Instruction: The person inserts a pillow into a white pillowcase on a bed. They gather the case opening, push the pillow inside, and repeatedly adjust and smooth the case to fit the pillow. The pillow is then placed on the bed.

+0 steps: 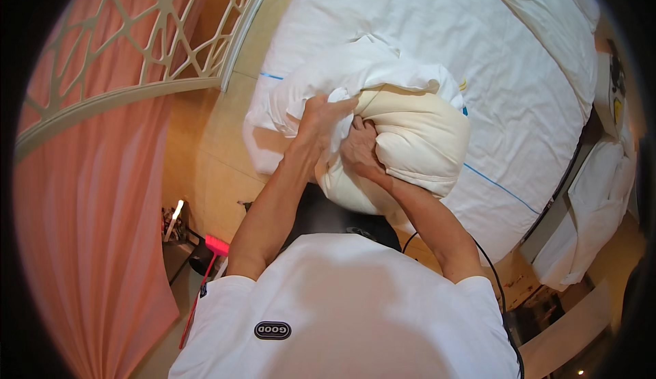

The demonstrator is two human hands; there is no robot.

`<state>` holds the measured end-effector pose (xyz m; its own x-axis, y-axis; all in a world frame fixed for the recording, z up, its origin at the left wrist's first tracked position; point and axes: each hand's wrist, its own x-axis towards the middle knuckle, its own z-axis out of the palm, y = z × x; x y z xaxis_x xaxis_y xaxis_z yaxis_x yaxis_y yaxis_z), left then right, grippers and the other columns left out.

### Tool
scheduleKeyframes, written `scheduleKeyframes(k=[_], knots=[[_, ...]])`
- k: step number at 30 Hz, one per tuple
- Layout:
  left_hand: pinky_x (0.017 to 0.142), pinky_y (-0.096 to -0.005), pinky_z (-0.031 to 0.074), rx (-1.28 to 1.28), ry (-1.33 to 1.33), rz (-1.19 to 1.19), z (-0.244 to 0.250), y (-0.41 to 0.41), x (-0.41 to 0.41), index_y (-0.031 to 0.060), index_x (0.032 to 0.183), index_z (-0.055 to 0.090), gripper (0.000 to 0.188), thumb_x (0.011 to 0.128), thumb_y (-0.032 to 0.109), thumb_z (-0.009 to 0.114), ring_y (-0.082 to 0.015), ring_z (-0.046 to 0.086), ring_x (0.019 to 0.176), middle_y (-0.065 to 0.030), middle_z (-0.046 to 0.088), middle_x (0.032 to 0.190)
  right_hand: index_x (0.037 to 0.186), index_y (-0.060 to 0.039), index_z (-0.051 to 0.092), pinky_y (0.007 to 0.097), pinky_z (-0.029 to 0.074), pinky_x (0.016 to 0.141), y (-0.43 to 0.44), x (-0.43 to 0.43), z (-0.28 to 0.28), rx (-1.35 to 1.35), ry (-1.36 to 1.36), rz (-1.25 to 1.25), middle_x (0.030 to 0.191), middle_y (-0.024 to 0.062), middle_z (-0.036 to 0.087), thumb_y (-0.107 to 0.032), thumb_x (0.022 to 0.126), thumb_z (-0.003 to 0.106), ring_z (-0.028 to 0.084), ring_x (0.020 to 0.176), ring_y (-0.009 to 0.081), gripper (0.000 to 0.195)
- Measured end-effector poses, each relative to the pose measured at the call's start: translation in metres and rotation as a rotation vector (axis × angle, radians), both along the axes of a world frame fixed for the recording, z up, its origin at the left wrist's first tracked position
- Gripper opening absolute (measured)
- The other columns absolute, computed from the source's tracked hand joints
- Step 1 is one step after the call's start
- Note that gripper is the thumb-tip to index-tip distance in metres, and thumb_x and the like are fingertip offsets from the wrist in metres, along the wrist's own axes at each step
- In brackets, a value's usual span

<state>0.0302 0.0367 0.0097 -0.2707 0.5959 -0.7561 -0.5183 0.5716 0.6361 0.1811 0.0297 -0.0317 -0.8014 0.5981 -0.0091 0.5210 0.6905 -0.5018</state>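
Observation:
A plump cream pillow (423, 128) is bunched up at the near edge of the bed, in front of my body. Its far side sits inside the mouth of a white pillowcase (328, 69), which spreads crumpled beyond it. My left hand (323, 115) grips the pillowcase's edge at the left of the opening, thumb pointing towards the pillow. Just to the right, my right hand (363, 146) is closed on a fold of the pillow's cloth, its fingertips partly hidden in the fold. White bedding (512, 107) with blue stripes lies under both.
At the left stands a cut-out lattice screen (164, 15) before a pink curtain (97, 235). A pink broom (217, 245) leans near my left elbow. Further white cloth (589, 215) hangs at the right. A black cable (494, 269) runs beside my right arm.

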Motion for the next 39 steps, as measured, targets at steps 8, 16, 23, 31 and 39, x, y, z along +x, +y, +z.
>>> scheduleKeyframes(k=[8,16,23,31,39], knots=[[0.065,-0.0312,0.057,-0.035,-0.109,-0.016,-0.026,0.002,-0.010,-0.0079,0.104,0.065,0.031,0.080,0.007,0.077,-0.0184,0.067,0.075,-0.0109,0.069,0.092,0.109,0.0007,0.061,0.0457,0.043,0.081,-0.015,-0.011,-0.024,0.064,-0.025,-0.010,0.107,0.0182,0.055,-0.007,0.079,0.058,0.052,0.092,0.0379,0.031],[0.065,-0.0267,0.053,0.117,0.123,-0.131,-0.021,-0.003,0.009,-0.0054,0.107,0.069,0.028,0.080,0.002,0.071,-0.0122,0.064,0.074,-0.0084,0.071,0.088,0.113,0.0020,0.059,0.0461,0.043,0.083,-0.042,-0.002,-0.080,-0.366,0.329,-0.219,0.109,0.0216,0.054,-0.010,0.079,0.058,0.052,0.095,0.0398,0.036],[0.081,-0.0387,0.052,0.231,0.710,-0.368,-0.024,-0.051,0.036,0.0003,0.121,0.063,0.046,0.078,0.017,0.071,-0.0355,0.067,0.091,-0.0216,0.069,0.100,0.115,0.0014,0.058,0.0465,0.042,0.087,-0.020,0.012,-0.099,-0.343,0.264,-0.266,0.112,0.0231,0.054,-0.013,0.078,0.060,0.051,0.100,0.0413,0.040],[0.068,-0.0433,0.051,0.378,1.312,-0.514,-0.025,-0.116,0.021,0.0001,0.112,0.061,0.039,0.077,0.016,0.072,-0.0394,0.063,0.075,-0.0189,0.066,0.082,0.117,0.0007,0.057,0.0470,0.040,0.093,-0.013,0.003,-0.103,-0.340,0.263,-0.208,0.114,0.0249,0.055,-0.017,0.076,0.063,0.050,0.105,0.0431,0.045],[0.073,-0.0428,0.052,0.168,0.716,-0.495,-0.030,-0.103,0.024,0.0075,0.101,0.068,0.030,0.073,0.018,0.075,-0.0387,0.066,0.083,-0.0185,0.068,0.088,0.120,0.0000,0.055,0.0475,0.038,0.098,-0.005,0.001,-0.097,-0.357,0.234,-0.140,0.117,0.0266,0.055,-0.021,0.075,0.066,0.048,0.111,0.0448,0.050]])
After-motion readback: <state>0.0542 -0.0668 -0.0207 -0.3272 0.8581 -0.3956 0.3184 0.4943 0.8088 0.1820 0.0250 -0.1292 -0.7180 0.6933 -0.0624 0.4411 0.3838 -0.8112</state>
